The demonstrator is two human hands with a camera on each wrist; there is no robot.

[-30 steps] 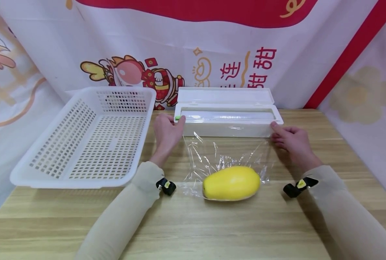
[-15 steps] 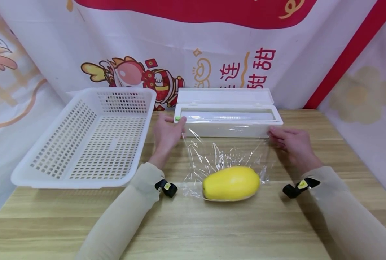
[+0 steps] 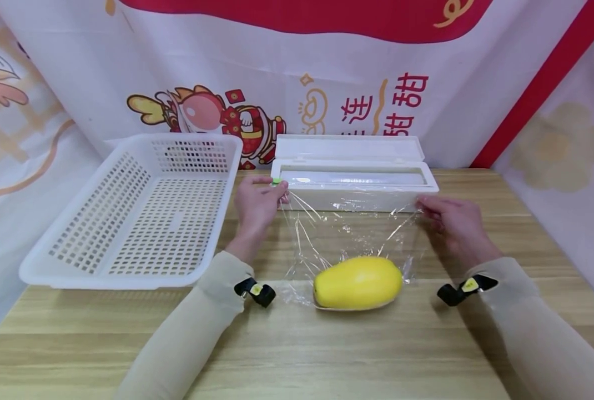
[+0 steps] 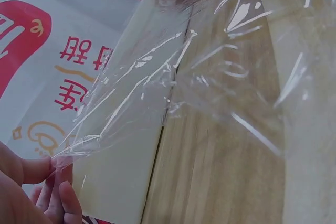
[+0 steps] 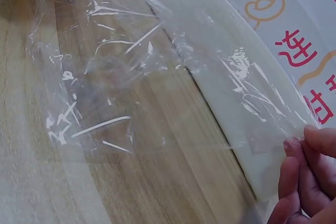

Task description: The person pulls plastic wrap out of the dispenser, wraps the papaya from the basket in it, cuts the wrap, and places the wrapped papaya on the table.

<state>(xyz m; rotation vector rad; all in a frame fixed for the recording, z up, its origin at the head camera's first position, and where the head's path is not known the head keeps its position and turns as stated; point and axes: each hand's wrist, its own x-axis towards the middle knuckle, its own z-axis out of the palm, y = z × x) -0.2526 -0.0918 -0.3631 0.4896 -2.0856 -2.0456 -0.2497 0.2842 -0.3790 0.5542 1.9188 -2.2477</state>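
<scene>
A sheet of clear plastic wrap (image 3: 347,228) stretches from the white wrap dispenser box (image 3: 357,200) to a yellow papaya (image 3: 358,282) lying on a thin tray in front of it. My left hand (image 3: 258,205) pinches the wrap's left corner between thumb and fingers, close by the green tab (image 3: 276,181) on the box. At the box's right front corner, my right hand (image 3: 454,222) pinches the other corner. Both wrist views show the creased wrap (image 4: 142,72) drawn between the thumb and fingertips. The box lid (image 3: 349,148) stands raised, with the wrap roll (image 3: 352,178) visible inside.
A large white perforated basket (image 3: 229,205) stands on the left of the wooden table (image 3: 297,355). Printed cloth (image 3: 197,50) hangs behind the box and along both sides. A small black camera is strapped to each sleeve.
The right hand has shifted down slightly from the box's rim and now pinches the wrap. Its upper edge has come away from the box front, held between both hands. The papaya stays put.
</scene>
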